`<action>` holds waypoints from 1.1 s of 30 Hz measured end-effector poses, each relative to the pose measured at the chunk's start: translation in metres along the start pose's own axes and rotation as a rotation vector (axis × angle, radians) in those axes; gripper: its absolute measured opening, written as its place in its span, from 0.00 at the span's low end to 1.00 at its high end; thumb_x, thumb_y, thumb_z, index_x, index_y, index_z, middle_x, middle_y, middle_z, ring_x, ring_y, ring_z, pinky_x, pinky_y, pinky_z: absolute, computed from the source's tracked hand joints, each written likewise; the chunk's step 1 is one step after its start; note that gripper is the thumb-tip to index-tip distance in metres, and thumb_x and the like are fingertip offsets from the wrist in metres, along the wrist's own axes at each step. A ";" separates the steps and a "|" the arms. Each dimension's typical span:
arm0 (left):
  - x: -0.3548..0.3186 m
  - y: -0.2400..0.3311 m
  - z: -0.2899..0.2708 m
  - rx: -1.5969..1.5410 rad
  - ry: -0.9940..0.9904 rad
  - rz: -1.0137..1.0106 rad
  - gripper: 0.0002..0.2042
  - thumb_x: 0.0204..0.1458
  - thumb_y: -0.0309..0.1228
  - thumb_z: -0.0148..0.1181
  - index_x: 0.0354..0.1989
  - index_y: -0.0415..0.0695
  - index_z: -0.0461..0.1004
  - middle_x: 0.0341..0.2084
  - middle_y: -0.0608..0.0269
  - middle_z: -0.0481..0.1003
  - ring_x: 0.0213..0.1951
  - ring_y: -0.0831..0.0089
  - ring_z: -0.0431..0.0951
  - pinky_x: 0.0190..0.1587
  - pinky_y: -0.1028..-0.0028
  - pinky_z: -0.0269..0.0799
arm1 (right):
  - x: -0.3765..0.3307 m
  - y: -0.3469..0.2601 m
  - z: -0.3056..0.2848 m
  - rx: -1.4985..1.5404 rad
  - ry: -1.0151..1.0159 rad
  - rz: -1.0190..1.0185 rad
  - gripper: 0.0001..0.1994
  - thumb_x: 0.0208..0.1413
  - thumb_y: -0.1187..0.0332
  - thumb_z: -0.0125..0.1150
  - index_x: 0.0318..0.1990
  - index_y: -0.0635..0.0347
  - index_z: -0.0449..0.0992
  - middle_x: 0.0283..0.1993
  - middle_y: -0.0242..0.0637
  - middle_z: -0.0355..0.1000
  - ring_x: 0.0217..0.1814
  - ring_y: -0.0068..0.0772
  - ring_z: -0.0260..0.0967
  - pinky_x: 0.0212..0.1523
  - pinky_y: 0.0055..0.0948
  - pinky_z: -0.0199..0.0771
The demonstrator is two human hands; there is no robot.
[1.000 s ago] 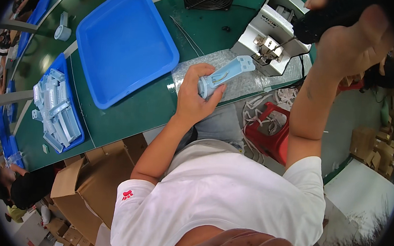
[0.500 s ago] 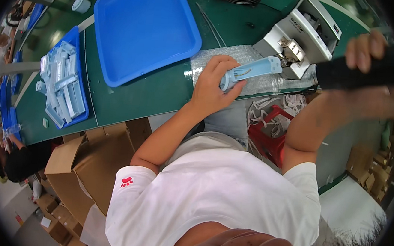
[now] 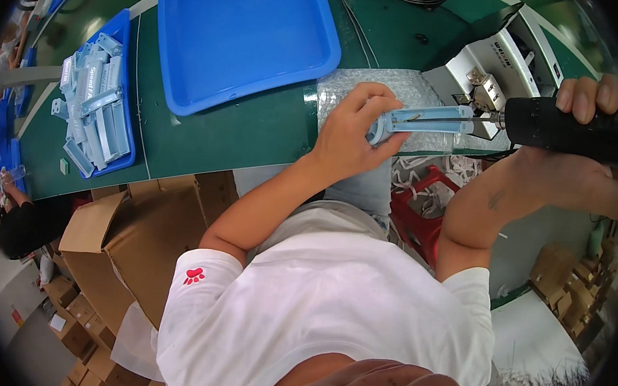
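Note:
My left hand (image 3: 351,137) grips the rounded end of a light-blue plastic housing (image 3: 438,122), a long trough-shaped piece held level above the bubble wrap (image 3: 412,85). My right hand (image 3: 561,173) is wrapped round a thick black electric screwdriver (image 3: 564,127). Its long thin bit points left and lies along the housing's open channel, reaching toward my left fingers. Whether the tip touches a screw is too small to tell. Just beyond the bit stands a silver screw feeder (image 3: 511,67) with a metal pick-up head.
A large blue tray (image 3: 245,39) lies left of the bubble wrap. Farther left, a smaller blue tray (image 3: 129,158) holds several light-blue housings (image 3: 98,104). Tweezers (image 3: 358,26) rest behind. A red stool (image 3: 427,213) and cardboard boxes (image 3: 154,228) stand below the table's edge.
The screwdriver has swung in from the right, and its bit now lies along the housing. My left hand with the housing appears slightly farther right; the whole view has shifted too.

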State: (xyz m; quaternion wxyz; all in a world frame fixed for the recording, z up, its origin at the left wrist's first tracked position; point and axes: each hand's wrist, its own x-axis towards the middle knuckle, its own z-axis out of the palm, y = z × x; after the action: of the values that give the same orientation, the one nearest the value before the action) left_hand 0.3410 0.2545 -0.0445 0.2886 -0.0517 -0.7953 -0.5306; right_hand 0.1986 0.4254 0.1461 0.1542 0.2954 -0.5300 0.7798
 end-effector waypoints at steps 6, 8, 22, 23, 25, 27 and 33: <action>0.000 0.000 -0.002 -0.003 -0.036 -0.005 0.20 0.43 0.25 0.73 0.45 0.42 0.73 0.43 0.55 0.74 0.43 0.59 0.78 0.42 0.66 0.75 | -0.005 0.005 0.000 -0.022 -0.006 -0.012 0.34 0.57 0.37 0.44 0.48 0.64 0.68 0.36 0.45 0.64 0.27 0.35 0.62 0.26 0.30 0.65; -0.001 0.000 -0.002 -0.004 -0.033 -0.009 0.20 0.43 0.26 0.73 0.45 0.42 0.73 0.43 0.55 0.74 0.43 0.59 0.78 0.42 0.66 0.75 | -0.007 0.006 0.001 -0.023 -0.012 -0.011 0.34 0.57 0.37 0.43 0.48 0.64 0.68 0.37 0.46 0.64 0.26 0.35 0.63 0.25 0.30 0.65; 0.000 -0.001 -0.002 0.000 -0.037 -0.014 0.20 0.43 0.26 0.73 0.45 0.42 0.74 0.43 0.55 0.74 0.42 0.59 0.78 0.42 0.66 0.76 | -0.012 0.010 -0.002 -0.012 -0.056 -0.032 0.36 0.59 0.35 0.40 0.50 0.65 0.65 0.38 0.48 0.65 0.25 0.38 0.66 0.21 0.31 0.69; 0.000 -0.001 -0.002 -0.003 -0.037 -0.015 0.20 0.43 0.26 0.73 0.45 0.42 0.74 0.43 0.55 0.74 0.43 0.59 0.78 0.42 0.66 0.76 | -0.012 0.010 -0.002 -0.009 -0.061 -0.032 0.36 0.59 0.34 0.40 0.50 0.65 0.65 0.38 0.48 0.65 0.25 0.38 0.66 0.21 0.31 0.69; -0.001 -0.002 -0.001 -0.002 -0.036 -0.013 0.21 0.42 0.26 0.73 0.45 0.42 0.74 0.43 0.55 0.74 0.43 0.59 0.78 0.42 0.66 0.76 | -0.013 0.010 -0.003 -0.001 -0.084 -0.037 0.36 0.59 0.34 0.40 0.51 0.66 0.64 0.38 0.49 0.66 0.25 0.39 0.66 0.20 0.31 0.69; -0.002 -0.003 -0.002 0.006 -0.034 -0.006 0.21 0.42 0.26 0.74 0.46 0.42 0.74 0.43 0.55 0.74 0.43 0.59 0.78 0.42 0.66 0.76 | -0.013 0.011 -0.005 0.019 -0.112 -0.039 0.37 0.60 0.34 0.39 0.51 0.66 0.64 0.38 0.49 0.66 0.25 0.39 0.67 0.20 0.31 0.70; -0.001 -0.001 -0.002 -0.002 -0.055 -0.027 0.22 0.40 0.25 0.74 0.46 0.43 0.74 0.44 0.56 0.74 0.43 0.59 0.78 0.41 0.67 0.76 | -0.016 0.008 -0.009 0.058 -0.212 -0.068 0.38 0.60 0.33 0.38 0.52 0.66 0.63 0.39 0.50 0.66 0.24 0.41 0.68 0.18 0.32 0.71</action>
State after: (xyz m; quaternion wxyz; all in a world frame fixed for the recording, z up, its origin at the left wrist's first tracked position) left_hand 0.3423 0.2525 -0.0458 0.2596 -0.0559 -0.8030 -0.5335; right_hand 0.2042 0.4319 0.1276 0.1154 0.3983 -0.5101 0.7535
